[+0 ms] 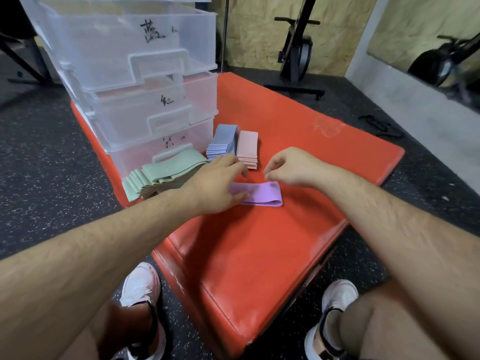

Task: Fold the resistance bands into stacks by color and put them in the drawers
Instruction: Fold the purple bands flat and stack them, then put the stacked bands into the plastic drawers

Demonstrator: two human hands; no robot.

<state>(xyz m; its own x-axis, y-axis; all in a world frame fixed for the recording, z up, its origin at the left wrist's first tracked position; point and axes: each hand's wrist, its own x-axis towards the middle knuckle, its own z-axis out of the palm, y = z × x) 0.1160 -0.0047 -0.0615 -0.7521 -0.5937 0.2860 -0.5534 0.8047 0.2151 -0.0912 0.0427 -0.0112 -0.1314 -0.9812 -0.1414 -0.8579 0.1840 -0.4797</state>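
Two bare hands are reaching over a red padded vinyl block, which is lying on a black speckled rubber floor. One flat purple fabric resistance band is lying across the block, outside the drawers and not in any stack. The left hand is lying palm down on the left end of this band. Its fingers are straight and spread, gripping nothing, and its thumb is touching the band. The right hand is hovering just above the right part of the band, with fingers hanging loosely curled and holding nothing.

Behind the hands, a stack of folded pale blue bands and a stack of folded pink bands are standing side by side on the block. The fingertips of the left hand are ending just beside the pink stack. To the left, a pile of folded pale green bands is lying in front of the lowest drawer of a clear plastic drawer unit, which is standing on the far left part of the block. Black handwritten marks are showing on the drawer fronts. Two white shoes are resting on the floor, one on each side of the near corner of the block.
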